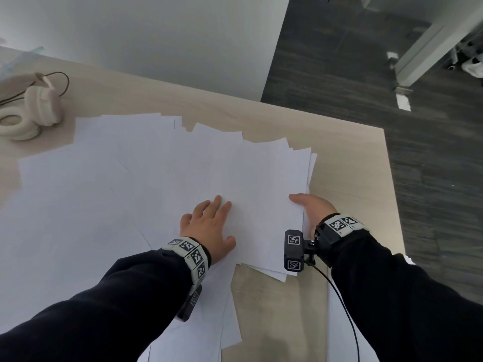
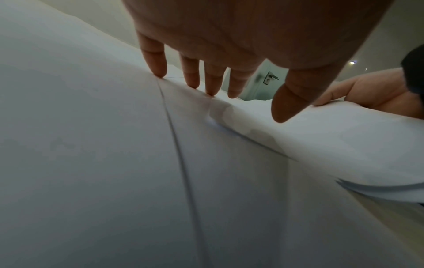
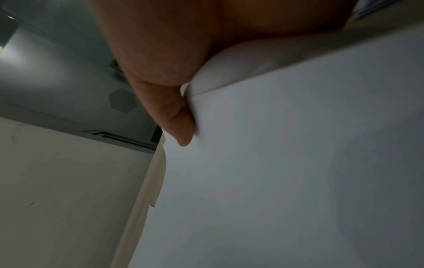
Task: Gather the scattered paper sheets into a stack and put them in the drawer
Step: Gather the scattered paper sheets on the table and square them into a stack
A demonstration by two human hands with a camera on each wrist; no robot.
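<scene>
Many white paper sheets (image 1: 109,194) lie fanned out and overlapping across the light wooden table (image 1: 347,158). My left hand (image 1: 211,209) lies flat on them with straight fingers, and in the left wrist view its fingertips (image 2: 190,83) press on the paper (image 2: 91,145). On the right, a loose bundle of sheets (image 1: 264,178) is held at its right edge by my right hand (image 1: 300,202), thumb on top and fingers underneath. The right wrist view shows that thumb (image 3: 179,117) against the paper's edge (image 3: 298,163). No drawer is in view.
Cream headphones (image 1: 28,111) with a dark cable rest at the table's far left. The table's right edge (image 1: 392,194) runs just past my right hand, with dark carpet (image 1: 431,165) beyond. A white wall (image 1: 156,43) stands behind the table.
</scene>
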